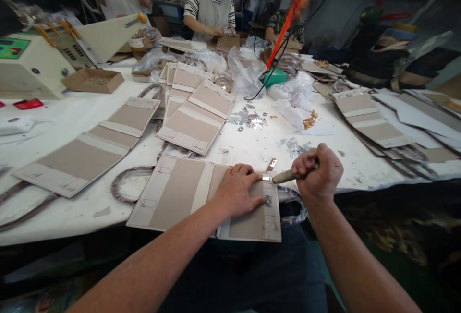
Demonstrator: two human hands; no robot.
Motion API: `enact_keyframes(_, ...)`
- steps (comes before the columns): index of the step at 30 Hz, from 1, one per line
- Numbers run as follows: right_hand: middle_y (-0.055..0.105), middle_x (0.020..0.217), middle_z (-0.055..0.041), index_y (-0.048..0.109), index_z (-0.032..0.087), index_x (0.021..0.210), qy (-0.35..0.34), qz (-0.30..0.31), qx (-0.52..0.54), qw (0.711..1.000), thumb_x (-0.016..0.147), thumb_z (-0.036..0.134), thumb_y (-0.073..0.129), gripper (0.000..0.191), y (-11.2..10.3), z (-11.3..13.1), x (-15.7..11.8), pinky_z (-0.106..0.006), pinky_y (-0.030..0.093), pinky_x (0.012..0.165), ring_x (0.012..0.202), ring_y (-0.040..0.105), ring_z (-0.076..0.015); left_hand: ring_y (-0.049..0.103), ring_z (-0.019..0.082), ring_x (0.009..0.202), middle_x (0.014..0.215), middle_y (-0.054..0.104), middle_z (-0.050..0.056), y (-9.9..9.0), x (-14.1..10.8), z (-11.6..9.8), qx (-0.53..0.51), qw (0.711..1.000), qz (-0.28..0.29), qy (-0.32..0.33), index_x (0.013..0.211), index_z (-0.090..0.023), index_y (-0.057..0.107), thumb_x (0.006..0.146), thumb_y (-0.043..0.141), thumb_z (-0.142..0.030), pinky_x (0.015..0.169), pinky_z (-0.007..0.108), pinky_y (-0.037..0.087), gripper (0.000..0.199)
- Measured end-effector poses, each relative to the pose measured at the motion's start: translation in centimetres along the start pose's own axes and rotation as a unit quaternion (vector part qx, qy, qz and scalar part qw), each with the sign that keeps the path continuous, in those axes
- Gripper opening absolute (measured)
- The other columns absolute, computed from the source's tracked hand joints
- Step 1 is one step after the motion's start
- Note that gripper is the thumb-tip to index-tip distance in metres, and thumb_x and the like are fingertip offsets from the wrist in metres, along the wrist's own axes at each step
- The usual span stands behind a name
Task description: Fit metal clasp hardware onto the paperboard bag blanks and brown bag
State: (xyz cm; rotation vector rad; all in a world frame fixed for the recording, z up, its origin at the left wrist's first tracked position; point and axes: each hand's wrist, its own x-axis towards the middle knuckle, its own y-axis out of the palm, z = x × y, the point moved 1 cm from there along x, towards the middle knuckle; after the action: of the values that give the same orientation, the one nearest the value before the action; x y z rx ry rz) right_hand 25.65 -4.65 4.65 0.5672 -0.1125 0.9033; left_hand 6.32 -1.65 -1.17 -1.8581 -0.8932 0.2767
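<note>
On a beige folded panel at the table's front edge, my left hand lies flat with its fingers spread. Its index fingertip is beside a small shiny metal plate on the panel's right strip. A tool with a tapered grey-brown handle is in the closed fist of my right hand. The tool's narrow end points left and meets the area of the plate; its working tip is too small to identify. Below, near my left thumb, sits a dark square metal piece. Plastic-wrapped handles stick out under the panel.
Similar panels overlap behind, with another at left and a stack at right. Loose silver pieces and gold hardware lie mid-table. A machine stands at left. Co-workers sit across; an orange strap hangs down.
</note>
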Motion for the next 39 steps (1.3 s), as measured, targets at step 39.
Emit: enact_keyframes(39, 0.047, 0.049, 0.0033, 0.049, 0.02, 0.05, -0.035, 0.379, -0.345, 0.858, 0.095, 0.031, 0.056, 0.046, 5.6, 0.0, -1.4, -0.028, 0.033, 0.051, 0.048, 0.042, -0.0108, 0.051, 0.031, 0.123, 0.129, 0.06, 0.006, 0.4, -0.4, 0.5, -0.026, 0.999, -0.025, 0.0, 0.126, -0.029, 0.064, 0.073, 0.083, -0.06, 0.105, 0.049, 0.04, 0.065)
